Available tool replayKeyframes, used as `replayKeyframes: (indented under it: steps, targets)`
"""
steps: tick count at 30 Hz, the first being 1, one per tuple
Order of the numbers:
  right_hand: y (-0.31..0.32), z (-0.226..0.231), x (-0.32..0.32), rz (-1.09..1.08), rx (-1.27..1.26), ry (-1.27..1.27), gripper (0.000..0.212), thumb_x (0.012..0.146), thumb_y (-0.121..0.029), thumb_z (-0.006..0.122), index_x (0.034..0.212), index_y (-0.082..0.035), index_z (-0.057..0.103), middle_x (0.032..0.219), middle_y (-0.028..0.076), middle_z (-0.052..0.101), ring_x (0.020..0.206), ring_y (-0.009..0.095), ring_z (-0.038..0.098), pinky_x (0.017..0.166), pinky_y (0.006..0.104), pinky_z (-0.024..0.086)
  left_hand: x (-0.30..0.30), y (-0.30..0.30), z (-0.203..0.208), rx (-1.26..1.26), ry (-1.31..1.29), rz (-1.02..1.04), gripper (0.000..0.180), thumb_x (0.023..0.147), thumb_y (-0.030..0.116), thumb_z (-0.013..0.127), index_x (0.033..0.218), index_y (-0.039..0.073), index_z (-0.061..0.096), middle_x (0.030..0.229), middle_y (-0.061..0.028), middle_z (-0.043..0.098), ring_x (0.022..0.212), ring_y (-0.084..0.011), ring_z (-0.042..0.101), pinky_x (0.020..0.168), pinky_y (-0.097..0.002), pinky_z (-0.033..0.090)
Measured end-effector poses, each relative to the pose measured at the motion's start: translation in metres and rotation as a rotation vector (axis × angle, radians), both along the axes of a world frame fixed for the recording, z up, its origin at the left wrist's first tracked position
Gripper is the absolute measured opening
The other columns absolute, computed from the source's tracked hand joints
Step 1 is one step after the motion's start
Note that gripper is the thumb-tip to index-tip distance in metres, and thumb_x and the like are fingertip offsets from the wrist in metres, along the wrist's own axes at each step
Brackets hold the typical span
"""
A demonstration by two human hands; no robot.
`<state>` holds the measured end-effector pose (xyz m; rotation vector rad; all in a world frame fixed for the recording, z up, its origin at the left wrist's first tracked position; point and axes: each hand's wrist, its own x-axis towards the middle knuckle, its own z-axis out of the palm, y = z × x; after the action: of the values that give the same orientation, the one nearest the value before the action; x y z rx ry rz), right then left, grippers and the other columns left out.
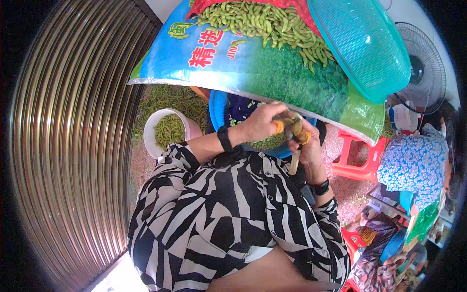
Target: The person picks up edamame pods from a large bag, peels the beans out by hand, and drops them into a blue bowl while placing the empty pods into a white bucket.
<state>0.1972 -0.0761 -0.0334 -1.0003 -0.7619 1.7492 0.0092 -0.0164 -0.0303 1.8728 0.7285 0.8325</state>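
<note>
Green bean pod point(292, 127) pinched between both closed hands, left hand point(260, 124) and right hand point(306, 146), over blue basin point(216, 109).

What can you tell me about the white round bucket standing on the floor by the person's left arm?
The white round plastic bucket stands upright and open on the pinkish floor, left of the person's left forearm. It holds green bean pods, filling it partway. More loose green pods lie heaped behind it. Its lower edge is hidden by the black-and-white striped sleeve. No hand touches it.
</note>
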Motion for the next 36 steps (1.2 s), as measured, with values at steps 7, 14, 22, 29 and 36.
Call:
replayKeyframes:
  steps: [7,14,22,29,36]
  targets:
    - [0.013,0.01,-0.003,0.032,-0.041,0.243,0.033,0.1,-0.017,0.042,0.128,-0.006,0.055,0.085,0.011,0.065,0.047,0.007,0.043,0.038,0.0184,0.031,-0.011,0.0,0.012,-0.577,-0.406,-0.111,0.03,0.09,0.0,0.056,0.12,0.001,0.053,0.109,-0.0069,0.063,0.094,-0.0096,0.059,0.077,-0.0233,0.049]
    - [0.011,0.005,-0.023,0.144,0.064,0.106,0.035,0.097,-0.011,0.046,0.131,-0.007,0.054,0.075,0.001,0.058,0.049,0.005,0.047,0.04,0.0171,0.031,-0.044,-0.014,0.021,-0.204,-0.143,0.191,0.021,0.084,-0.001,0.06,0.104,0.003,0.059,0.09,-0.0072,0.065,0.078,-0.0146,0.062,0.065,-0.0284,0.049]
    - [0.01,-0.001,-0.004,0.079,0.049,-0.031,0.038,0.096,-0.012,0.041,0.133,-0.005,0.051,0.068,-0.002,0.047,0.049,0.004,0.037,0.042,0.0188,0.027,-0.144,0.014,0.083,0.585,0.824,0.541,0.016,0.072,0.004,0.065,0.088,0.004,0.064,0.09,-0.014,0.06,0.091,-0.0328,0.057,0.078,-0.0423,0.048]
    - [0.01,0.007,-0.017,0.101,0.119,0.069,0.04,0.098,-0.02,0.045,0.133,-0.001,0.049,0.063,-0.002,0.042,0.049,0.005,0.036,0.042,0.0188,0.027,-0.105,0.123,0.049,0.802,0.666,0.596,0.023,0.074,0.002,0.063,0.097,0.0,0.06,0.091,-0.0191,0.059,0.093,-0.0372,0.057,0.081,-0.0454,0.047]
    - [0.005,0.004,-0.006,0.101,0.188,0.026,0.049,0.099,-0.031,0.046,0.137,0.0,0.043,0.069,0.001,0.045,0.051,0.006,0.039,0.043,0.0193,0.029,-0.076,0.108,0.057,0.581,0.548,0.438,0.018,0.078,0.004,0.061,0.096,-0.001,0.06,0.087,-0.0186,0.06,0.086,-0.0341,0.06,0.074,-0.0436,0.048]
